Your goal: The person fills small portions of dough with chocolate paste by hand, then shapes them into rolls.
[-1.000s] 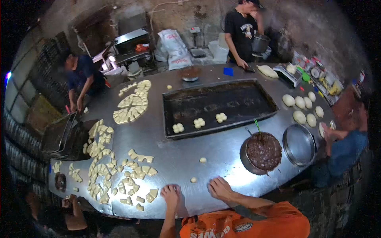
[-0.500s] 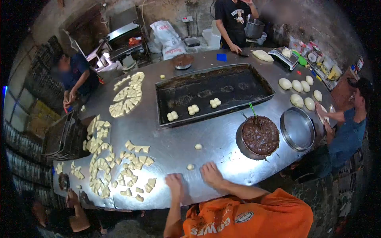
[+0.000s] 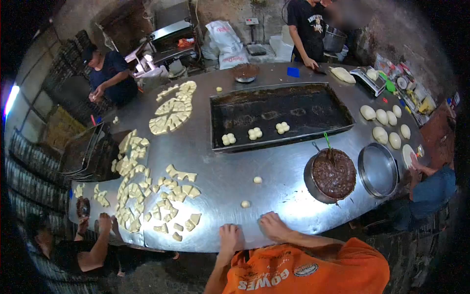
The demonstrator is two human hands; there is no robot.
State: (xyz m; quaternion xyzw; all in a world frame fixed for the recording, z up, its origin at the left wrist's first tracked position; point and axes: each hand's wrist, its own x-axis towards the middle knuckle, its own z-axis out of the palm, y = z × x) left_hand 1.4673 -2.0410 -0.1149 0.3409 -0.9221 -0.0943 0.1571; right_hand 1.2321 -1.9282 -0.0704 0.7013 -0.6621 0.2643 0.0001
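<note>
Compared with half a second ago, the person's bare left hand and bare right hand sit farther back from the nearer small, round, pale-cream dough ball, closer to the edge of the broad, grey metal bench. Beyond them lies a long, rectangular, dark metal tray; to the right stands a round metal pot of thick, dark-brown mixture. Flat, angular, cream-coloured dough pieces spread to the left. Smallest are the nearer ball, ahead of the gap between the hands and touching neither, and a second, matching dough ball beyond it.

A sideways brush of the fingers could send either ball rolling, and a leftward sweep might squash the loose pieces. Both hands are palm-down with fingers bent, apart from each other; whether anything is under either palm, I cannot tell.
</note>
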